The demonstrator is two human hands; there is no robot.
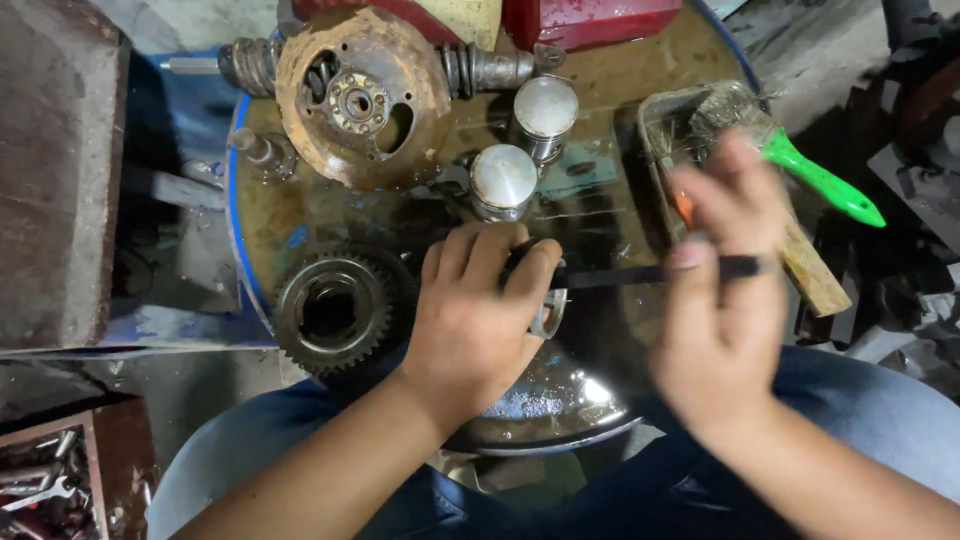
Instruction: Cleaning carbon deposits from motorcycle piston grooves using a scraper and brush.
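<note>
Under my left hand (470, 325) my fingers (480, 262) wrap a small metal part (548, 312) low on the oily round surface (300, 215). My blurred right hand (720, 320) pinches a thin dark tool (640, 273) pointing at that part. Beyond sit two pistons (503, 180), a toothed gear (332, 310), a rusty plate (362, 98) and a green-handled brush (820, 180).

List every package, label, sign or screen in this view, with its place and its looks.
None show: no package, label, sign or screen.
The oily drum top bears only bare metal parts.
The left hand and the blurred right hand hold a dark slim tool.
</note>
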